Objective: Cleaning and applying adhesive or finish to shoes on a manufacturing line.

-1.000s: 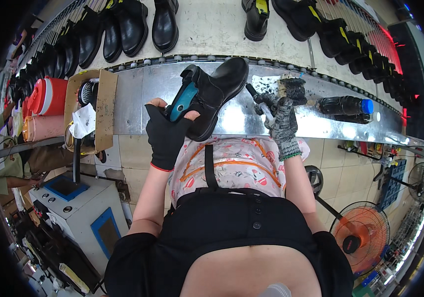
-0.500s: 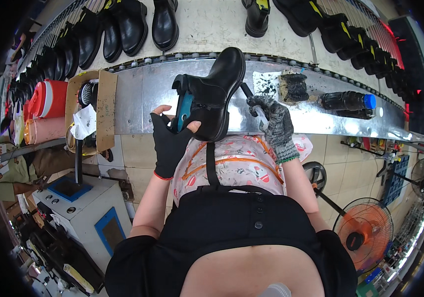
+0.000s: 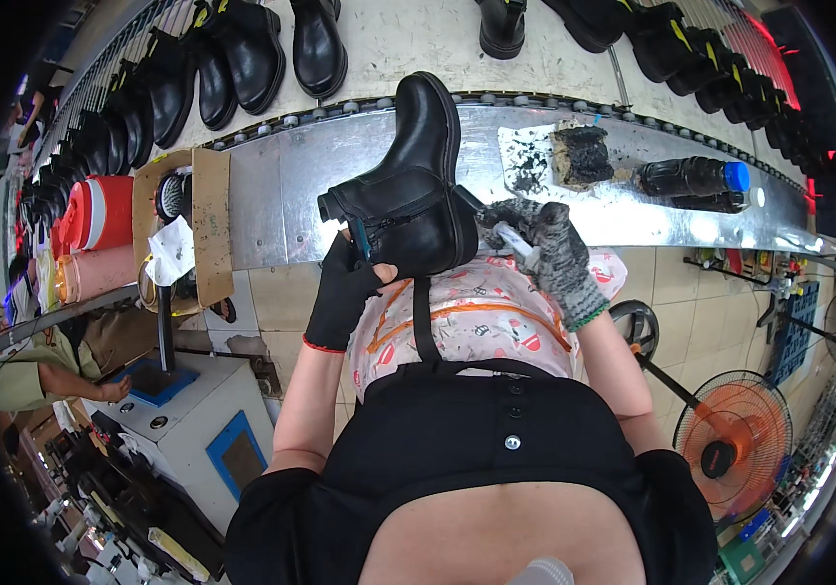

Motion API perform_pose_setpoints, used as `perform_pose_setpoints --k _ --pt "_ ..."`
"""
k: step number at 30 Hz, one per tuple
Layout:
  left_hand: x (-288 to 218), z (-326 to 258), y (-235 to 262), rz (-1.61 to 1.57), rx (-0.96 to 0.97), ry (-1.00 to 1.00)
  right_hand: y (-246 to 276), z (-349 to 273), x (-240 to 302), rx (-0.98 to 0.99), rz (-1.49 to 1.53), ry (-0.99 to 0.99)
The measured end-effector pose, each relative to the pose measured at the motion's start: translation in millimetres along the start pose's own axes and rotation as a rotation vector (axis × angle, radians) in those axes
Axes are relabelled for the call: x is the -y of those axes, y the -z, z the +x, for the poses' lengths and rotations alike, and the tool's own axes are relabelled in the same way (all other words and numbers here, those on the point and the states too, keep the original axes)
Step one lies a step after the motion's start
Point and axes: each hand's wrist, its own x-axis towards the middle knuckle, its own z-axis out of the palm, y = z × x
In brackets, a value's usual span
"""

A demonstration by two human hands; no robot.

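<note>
A black leather ankle boot (image 3: 423, 146) with a side zip hangs over the near edge of the metal bench, its toe pointing away from me. My left hand (image 3: 345, 292), in a black fingertip-less glove, is closed on the opening of its shaft; some fingers are hidden inside or behind it. In a grey knitted glove, my right hand (image 3: 557, 255) grips a small brush (image 3: 514, 238) with a white handle. The brush's black head meets the edge of the boot's sole near the heel, though bristles cannot be made out.
A black-stained sponge block (image 3: 582, 156) and dark bottles, one with a blue cap (image 3: 736, 175), stand on the bench's right. A cardboard box (image 3: 211, 224) is at the left. Beyond, several black boots (image 3: 318, 49) line the conveyor. An orange fan (image 3: 735, 434) stands low right.
The boot has turned, its toe swinging left and its shaft dropping lower. The brush head has come onto the sole edge near the heel. Another person's forearm has appeared at the left.
</note>
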Motion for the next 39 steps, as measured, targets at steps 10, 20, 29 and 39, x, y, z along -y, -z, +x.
perform_pose_setpoints --k 10,20,29,39 --pt "-6 -6 -26 -0.069 -0.002 0.082 34 -21 56 0.245 -0.411 -0.091" --pt "-15 -1 -49 -0.284 -0.052 0.122 27 -61 80 0.116 -0.528 -0.018" --pt "-22 10 -46 -0.482 0.017 0.123 19 -75 72 0.041 -0.462 0.142" --pt "-41 32 -22 -0.506 0.138 0.071 63 -68 53 -0.192 0.596 -0.269"
